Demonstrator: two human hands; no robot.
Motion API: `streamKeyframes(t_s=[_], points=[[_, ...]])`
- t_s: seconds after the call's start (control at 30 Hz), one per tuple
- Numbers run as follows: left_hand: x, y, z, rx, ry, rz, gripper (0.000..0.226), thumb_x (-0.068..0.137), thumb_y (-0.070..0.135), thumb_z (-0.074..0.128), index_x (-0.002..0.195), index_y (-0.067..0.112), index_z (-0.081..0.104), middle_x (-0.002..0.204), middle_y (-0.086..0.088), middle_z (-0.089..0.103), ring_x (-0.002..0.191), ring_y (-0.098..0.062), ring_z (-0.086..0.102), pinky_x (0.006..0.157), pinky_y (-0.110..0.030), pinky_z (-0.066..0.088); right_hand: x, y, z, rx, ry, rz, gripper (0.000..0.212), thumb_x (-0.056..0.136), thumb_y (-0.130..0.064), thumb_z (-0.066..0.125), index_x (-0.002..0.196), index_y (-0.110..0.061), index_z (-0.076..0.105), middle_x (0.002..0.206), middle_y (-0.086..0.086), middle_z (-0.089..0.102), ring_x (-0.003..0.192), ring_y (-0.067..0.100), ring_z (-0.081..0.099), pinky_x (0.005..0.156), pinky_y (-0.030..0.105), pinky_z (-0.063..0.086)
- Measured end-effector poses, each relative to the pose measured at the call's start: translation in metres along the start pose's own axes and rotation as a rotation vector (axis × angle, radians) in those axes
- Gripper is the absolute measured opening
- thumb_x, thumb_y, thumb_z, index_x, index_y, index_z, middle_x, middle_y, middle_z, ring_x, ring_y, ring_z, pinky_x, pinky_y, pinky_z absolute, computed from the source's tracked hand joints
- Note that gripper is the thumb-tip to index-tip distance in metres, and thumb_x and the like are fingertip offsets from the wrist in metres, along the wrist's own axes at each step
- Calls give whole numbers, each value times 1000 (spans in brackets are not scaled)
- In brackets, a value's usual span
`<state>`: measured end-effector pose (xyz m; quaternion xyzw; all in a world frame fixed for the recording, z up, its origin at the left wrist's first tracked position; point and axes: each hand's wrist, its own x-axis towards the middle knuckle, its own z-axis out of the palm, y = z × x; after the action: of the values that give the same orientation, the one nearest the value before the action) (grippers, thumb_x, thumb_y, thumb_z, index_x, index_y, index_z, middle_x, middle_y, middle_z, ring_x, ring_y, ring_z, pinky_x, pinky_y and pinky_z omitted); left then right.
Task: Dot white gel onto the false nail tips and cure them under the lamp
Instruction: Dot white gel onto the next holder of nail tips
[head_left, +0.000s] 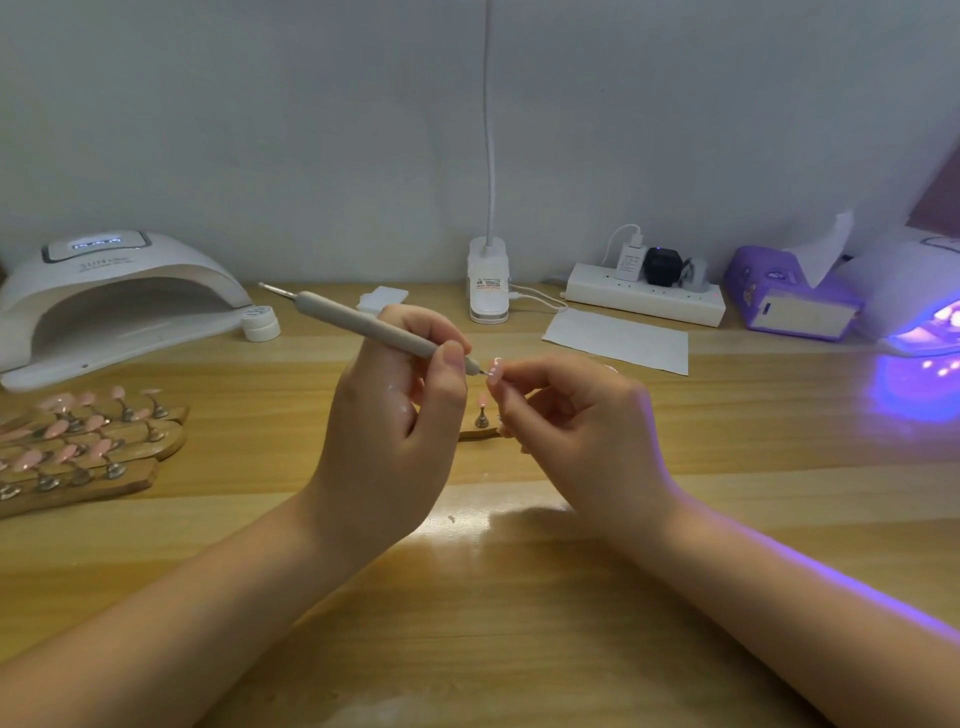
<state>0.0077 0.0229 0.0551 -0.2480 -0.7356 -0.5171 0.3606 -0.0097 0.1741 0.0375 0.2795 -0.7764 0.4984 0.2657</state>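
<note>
My left hand (395, 415) grips a grey dotting pen (363, 325) like a pencil, its metal tip touching a pink false nail tip (496, 370). My right hand (576, 415) pinches that nail tip just above the table. Below the hands, a small wooden holder (475, 432) carries another pink tip on a metal stand (482, 410). Several pink tips on stands fill wooden holders (78, 441) at the left. A white gel pot (260, 322) sits beside a white curing lamp (114, 301). A second lamp (919, 306) glows purple at the right edge.
At the back stand a white clamp lamp base (488, 280), a power strip with plugs (644, 293), a purple tissue box (789, 291), a white sheet (618, 340) and small white pads (382, 300). The wooden table (467, 597) is bare in front of my arms.
</note>
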Motion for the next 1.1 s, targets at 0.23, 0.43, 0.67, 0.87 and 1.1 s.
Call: streamKeyframes(t_s=[0.23,0.43,0.67,0.87,1.1], points=[[1,2,1,3,12,5,7,92,25,42,91,25,48,73,2,55,63,-20,53,53,-31,46,0,2,-1,-8,-1,-5,13,88,-6,67,99,-12,72,83,-5,69,69,12,66,60,32,56],[1,2,1,-7,6,7,7,92,24,42,90,24,48,72,2,55,63,-17,54,53,-23,46,0,2,-1,-27,5,-22,14,88,-5,67,100,-11,72,83,-5,69,70,11,66,61,29,56],[0,1,1,12,1,7,7,92,24,42,90,25,48,73,2,55,64,-15,54,54,-24,47,0,2,-1,-25,0,-29,14,88,-6,67,100,-10,72,84,-5,69,70,11,67,61,30,57],[-1,-1,1,19,-4,-29,10,91,27,42,90,21,50,70,6,54,62,-18,53,54,-36,45,-1,4,1,-15,28,-26,12,87,-5,68,97,-10,73,82,-4,69,67,12,67,58,31,56],[-1,-1,2,26,-4,-26,8,91,28,42,90,24,50,71,11,53,63,-17,53,55,-34,46,-1,4,1,-14,16,-31,13,87,-5,68,98,-9,73,83,-2,70,68,12,67,60,32,56]])
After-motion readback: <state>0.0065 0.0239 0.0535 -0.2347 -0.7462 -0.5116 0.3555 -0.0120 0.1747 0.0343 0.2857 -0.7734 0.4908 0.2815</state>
